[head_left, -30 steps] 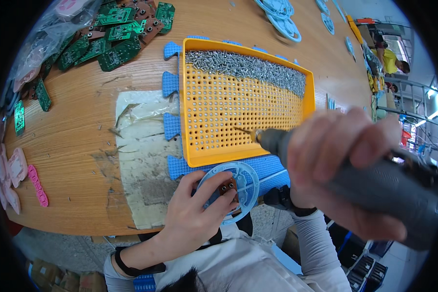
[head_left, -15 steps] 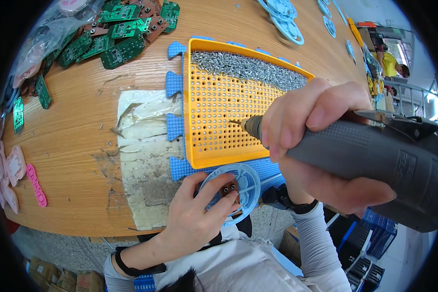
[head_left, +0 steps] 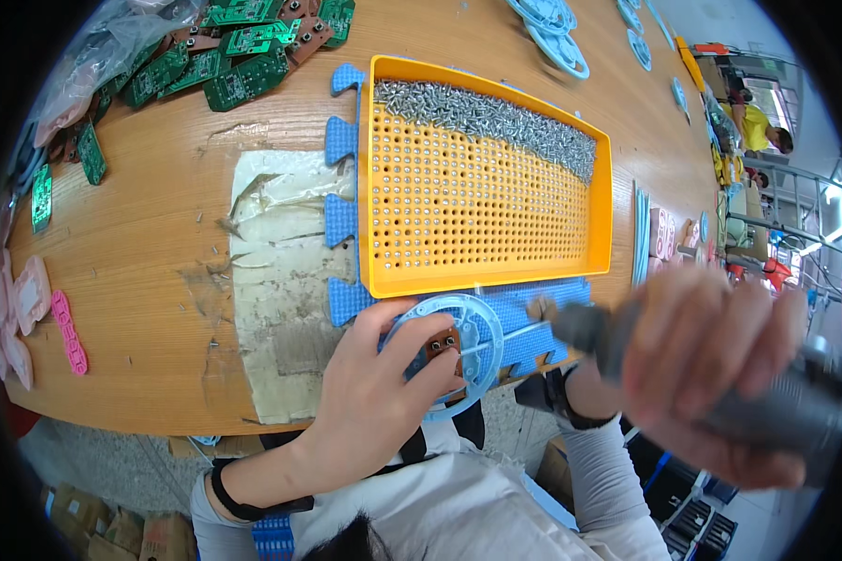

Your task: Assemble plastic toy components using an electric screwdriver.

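L hand (head_left: 374, 374) presses pale-blue disc (head_left: 454, 341) flat on blue mat, just below orange tray (head_left: 384, 187). R hand (head_left: 711, 374) fists grey driver (head_left: 767, 402), tip near disc. Green boards (head_left: 225, 56) above-left of tray.

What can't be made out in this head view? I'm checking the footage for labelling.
- Electric screwdriver in the right hand: motion-blurred, so its tip and any screw on it are unclear.
- Round pale-blue part: its near side is hidden under the left hand.
- Small brown piece on it: too small to identify.
- Green circuit boards: cut off by the upper edge.
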### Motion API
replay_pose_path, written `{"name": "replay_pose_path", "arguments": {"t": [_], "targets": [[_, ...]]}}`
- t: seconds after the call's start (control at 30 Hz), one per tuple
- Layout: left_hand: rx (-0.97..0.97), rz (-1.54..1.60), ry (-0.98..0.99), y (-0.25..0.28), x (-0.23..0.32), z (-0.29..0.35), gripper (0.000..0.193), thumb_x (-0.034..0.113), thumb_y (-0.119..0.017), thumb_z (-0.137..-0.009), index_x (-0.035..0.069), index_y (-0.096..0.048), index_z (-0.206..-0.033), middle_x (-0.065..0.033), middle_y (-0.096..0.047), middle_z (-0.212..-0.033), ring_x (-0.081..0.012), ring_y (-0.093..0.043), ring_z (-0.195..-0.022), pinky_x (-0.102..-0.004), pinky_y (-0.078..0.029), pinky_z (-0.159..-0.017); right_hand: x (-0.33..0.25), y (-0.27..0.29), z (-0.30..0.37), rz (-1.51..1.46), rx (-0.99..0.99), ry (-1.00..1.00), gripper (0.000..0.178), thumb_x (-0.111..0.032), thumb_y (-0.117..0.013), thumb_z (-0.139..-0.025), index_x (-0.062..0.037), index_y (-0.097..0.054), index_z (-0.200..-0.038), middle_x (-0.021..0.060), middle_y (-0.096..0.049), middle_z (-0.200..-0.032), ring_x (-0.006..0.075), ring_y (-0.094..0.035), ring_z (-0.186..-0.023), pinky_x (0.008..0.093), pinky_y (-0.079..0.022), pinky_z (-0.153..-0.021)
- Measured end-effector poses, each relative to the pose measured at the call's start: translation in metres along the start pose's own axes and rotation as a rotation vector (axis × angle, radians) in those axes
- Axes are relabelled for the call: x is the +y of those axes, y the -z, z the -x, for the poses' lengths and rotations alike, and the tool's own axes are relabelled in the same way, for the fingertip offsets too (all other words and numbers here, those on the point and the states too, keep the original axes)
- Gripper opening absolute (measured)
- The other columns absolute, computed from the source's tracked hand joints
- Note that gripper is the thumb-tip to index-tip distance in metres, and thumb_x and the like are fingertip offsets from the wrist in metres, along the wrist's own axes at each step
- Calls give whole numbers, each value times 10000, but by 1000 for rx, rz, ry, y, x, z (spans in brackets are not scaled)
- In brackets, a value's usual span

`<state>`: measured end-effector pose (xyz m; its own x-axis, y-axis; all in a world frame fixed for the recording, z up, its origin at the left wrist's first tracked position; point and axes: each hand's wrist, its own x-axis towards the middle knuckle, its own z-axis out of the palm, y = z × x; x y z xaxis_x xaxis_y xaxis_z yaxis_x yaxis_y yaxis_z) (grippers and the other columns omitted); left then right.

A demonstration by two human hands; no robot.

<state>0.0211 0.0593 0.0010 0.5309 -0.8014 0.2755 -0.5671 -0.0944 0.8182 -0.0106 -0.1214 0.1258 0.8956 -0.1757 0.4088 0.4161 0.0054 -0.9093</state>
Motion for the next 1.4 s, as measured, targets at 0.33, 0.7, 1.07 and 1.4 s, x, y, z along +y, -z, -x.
{"name": "replay_pose_path", "arguments": {"t": [0.33,0.7,1.07,1.4], "targets": [[-22,-43,20,0,2,-1,306,159,-800,-622,74,-674,-887,-52,-599,-1093,-307,-511,-964,-378,-470,-791,-1,-20,58,-218,-147,-68,120,19,-602,-834,77,-517,-772,225,-581,-659,296,-559,-489,394,-508,-473],[-35,17,53,3,1,1,257,129,-785,-656,71,-678,-882,-51,-605,-1082,-270,-506,-888,-346,-460,-748,15,-33,70,-163,-78,-19,201,-49,-537,-892,103,-544,-761,207,-564,-640,289,-542,-471,376,-487,-442],[-37,27,52,2,2,2,254,123,-785,-666,70,-667,-884,-54,-597,-1084,-258,-494,-860,-341,-449,-735,24,-37,71,-159,-137,48,275,-67,-504,-936,118,-536,-735,200,-546,-626,265,-526,-457,353,-468,-422],[-26,65,60,1,-1,1,233,149,-784,-681,69,-676,-872,-48,-601,-1079,-244,-479,-829,-327,-431,-697,23,-27,47,-372,-236,52,224,-9,-488,-914,102,-543,-727,179,-554,-626,260,-527,-442,324,-422,-381]]}}
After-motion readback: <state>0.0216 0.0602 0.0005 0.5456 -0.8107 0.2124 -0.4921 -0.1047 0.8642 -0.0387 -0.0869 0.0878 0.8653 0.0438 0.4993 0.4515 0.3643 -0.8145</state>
